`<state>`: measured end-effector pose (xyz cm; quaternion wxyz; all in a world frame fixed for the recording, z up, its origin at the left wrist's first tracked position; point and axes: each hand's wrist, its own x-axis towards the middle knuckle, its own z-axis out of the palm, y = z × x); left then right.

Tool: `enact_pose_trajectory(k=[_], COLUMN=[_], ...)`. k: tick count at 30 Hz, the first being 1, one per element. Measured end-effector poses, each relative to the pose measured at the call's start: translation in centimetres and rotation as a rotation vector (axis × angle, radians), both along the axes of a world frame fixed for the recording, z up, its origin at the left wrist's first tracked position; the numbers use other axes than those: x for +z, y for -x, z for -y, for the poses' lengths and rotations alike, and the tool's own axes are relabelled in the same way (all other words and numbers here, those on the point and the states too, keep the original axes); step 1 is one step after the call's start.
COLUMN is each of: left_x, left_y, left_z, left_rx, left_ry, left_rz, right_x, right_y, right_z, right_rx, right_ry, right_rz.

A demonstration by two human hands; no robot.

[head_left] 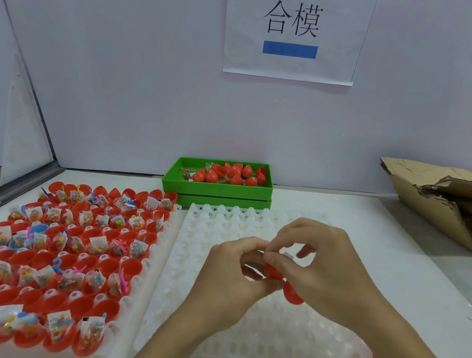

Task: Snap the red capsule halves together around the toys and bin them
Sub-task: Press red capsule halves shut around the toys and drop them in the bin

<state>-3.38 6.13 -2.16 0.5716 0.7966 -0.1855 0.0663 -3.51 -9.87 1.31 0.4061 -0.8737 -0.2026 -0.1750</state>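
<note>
Left hand pinching red capsule | right hand gripping same capsule

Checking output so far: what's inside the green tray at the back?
The green tray holds red capsules, plus loose halves and a toy packet; anything beneath the pile is hidden.

wall: pale lilac panel standing behind the bench | sign: white sheet hanging on it, showing "合模" and blue bars | table: white top lying under even light | cardboard: flattened, resting at far right
</note>
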Motion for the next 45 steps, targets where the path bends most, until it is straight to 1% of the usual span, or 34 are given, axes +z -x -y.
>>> enact_pose_trajectory(k=[3, 8, 11, 21, 24, 28, 30, 36, 39, 45], left_x=[0.0, 0.1, 0.1, 0.1, 0.0, 0.1, 0.1, 0.0, 0.0, 0.1], left_y=[0.0, 0.0, 0.0, -0.2, -0.2, -0.2, -0.1, -0.1, -0.2, -0.1], left_z=[0.0, 0.0, 0.0, -0.1, -0.1, -0.1, 0.0, 0.0, -0.1, 0.0], left_rx=[0.006, -0.001, 0.003, 0.015, 0.019, 0.017, 0.015, 0.015, 0.016, 0.002], left_ry=[0.003, 0.055, 0.075, 0.091, 0.099, 0.101, 0.104, 0.113, 0.125, 0.115], left_rz=[-0.004, -0.03, -0.04, -0.068, -0.068, -0.066, -0.068, -0.073, -0.073, -0.061], right_x=[0.0, 0.1, 0.1, 0.6, 0.7, 0.6, 0.3, -0.1, 0.2, 0.1], right_y=[-0.2, -0.4, -0.4, -0.4, -0.5, -0.7, -0.7, -0.7, -0.8, -0.8], right_z=[-0.2, 0.1, 0.1, 1.0, 1.5, 1.5, 1.2, 0.9, 1.7, 1.4], right_rx=[-0.037, -0.029, -0.017, 0.072, 0.09, 0.055, 0.047, 0.104, 0.097, 0.091], right_ry=[-0.101, -0.305, -0.363, -0.295, -0.246, -0.109, -0.095, -0.064, -0.067, 0.02], right_rz=[-0.065, -0.21, -0.248, -0.192, -0.165, -0.039, -0.003, 0.041, 0.039, 0.03])
